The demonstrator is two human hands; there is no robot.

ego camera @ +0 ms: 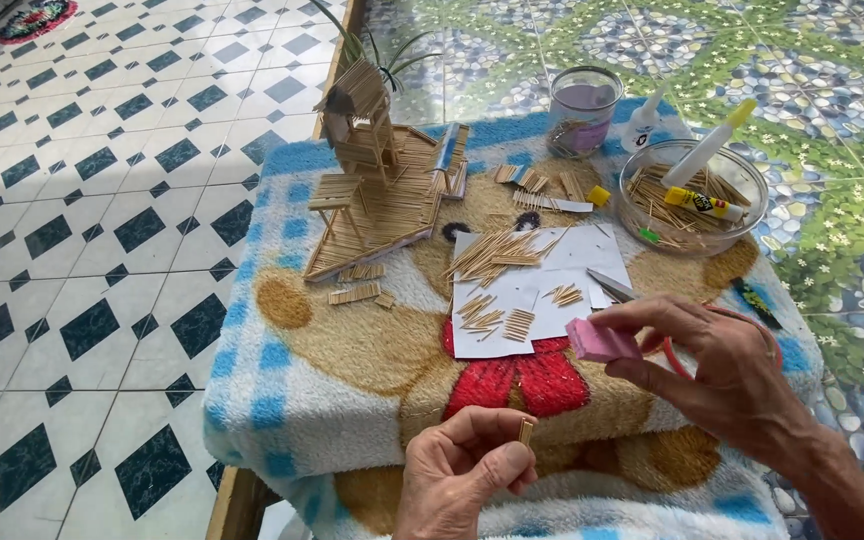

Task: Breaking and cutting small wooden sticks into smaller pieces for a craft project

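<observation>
My left hand (464, 462) pinches a small bundle of short toothpick pieces (525, 430) between thumb and fingers, near the front edge of the table. My right hand (722, 370) grips a pink block (602, 341) and hovers just right of the white paper sheets (542, 290). Loose and glued toothpick pieces lie scattered on those sheets. A toothpick model house (377, 170) stands on its base at the far left of the fleecy bear-print blanket (352, 350) covering the table.
A clear bowl (690, 200) with toothpicks and a glue bottle (707, 150) sits at the back right. A plastic cup (582, 105) and a small white bottle (644, 122) stand behind. A blade tool (612, 285) lies on the paper. Tiled floor lies left.
</observation>
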